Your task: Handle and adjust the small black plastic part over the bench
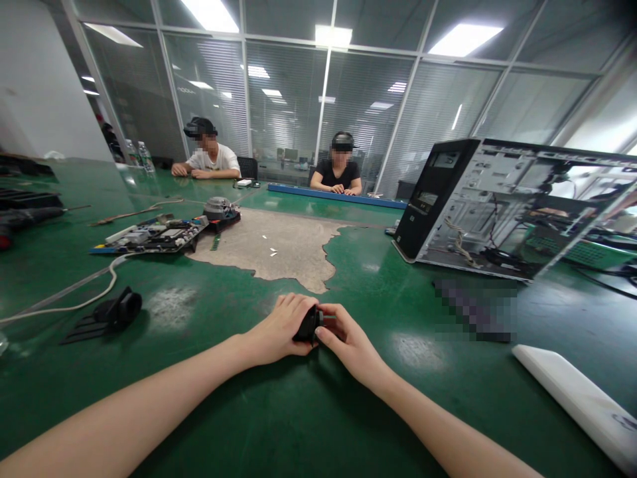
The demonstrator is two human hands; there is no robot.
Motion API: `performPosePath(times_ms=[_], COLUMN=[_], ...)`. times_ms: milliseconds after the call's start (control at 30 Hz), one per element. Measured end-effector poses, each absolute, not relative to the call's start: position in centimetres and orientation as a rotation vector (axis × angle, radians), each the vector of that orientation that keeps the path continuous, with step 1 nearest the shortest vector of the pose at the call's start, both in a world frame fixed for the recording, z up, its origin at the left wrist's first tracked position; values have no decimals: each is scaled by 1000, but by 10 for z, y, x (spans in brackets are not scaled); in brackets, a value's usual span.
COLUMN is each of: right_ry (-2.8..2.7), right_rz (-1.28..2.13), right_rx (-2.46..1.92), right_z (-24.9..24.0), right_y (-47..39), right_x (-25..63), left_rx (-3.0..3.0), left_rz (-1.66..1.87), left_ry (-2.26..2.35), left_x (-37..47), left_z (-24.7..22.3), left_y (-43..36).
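My left hand [284, 325] is wrapped round a small black part [307, 325], just above the green table in front of me. Thumb and fingers of my right hand [350, 343] pinch the right side of the same part, where a short knob-like end shows. Much of the part is hidden by my fingers, and its exact kind cannot be made out. To the left lies a black plastic piece [112, 312] with a round ring and flat prongs.
A green circuit board [154, 236] and a round cooler [221, 209] sit beyond my left hand. An opened computer case [438, 206] stands at right, a white bar [572, 392] nearer. A white cable [70, 305] crosses the left. Two people [212, 156] sit at the far side.
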State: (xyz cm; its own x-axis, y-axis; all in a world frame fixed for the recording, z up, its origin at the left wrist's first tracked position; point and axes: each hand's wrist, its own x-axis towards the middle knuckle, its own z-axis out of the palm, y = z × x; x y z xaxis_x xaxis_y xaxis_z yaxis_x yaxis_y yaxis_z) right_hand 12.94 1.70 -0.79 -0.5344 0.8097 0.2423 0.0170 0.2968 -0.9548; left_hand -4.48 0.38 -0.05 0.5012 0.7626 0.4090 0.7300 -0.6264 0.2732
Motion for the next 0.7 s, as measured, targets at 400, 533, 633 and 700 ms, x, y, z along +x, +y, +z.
performPosePath(times_ms=[400, 533, 633, 700], right_ry=[-1697, -1711, -1766, -1783], right_rz=[1264, 1358, 1440, 1445], right_rx=[-885, -865, -866, -927], right_z=[-6, -3, 1, 4], right_y=[24, 30, 32, 33], right_x=[139, 137, 131, 128], left_rx=[2663, 2661, 2668, 2671], left_rz=[778, 786, 781, 779], left_ry=[1356, 1363, 1347, 1344], left_x=[-46, -45, -45, -45], left_z=[-2, -2, -2, -2], left_y=[4, 4, 3, 3])
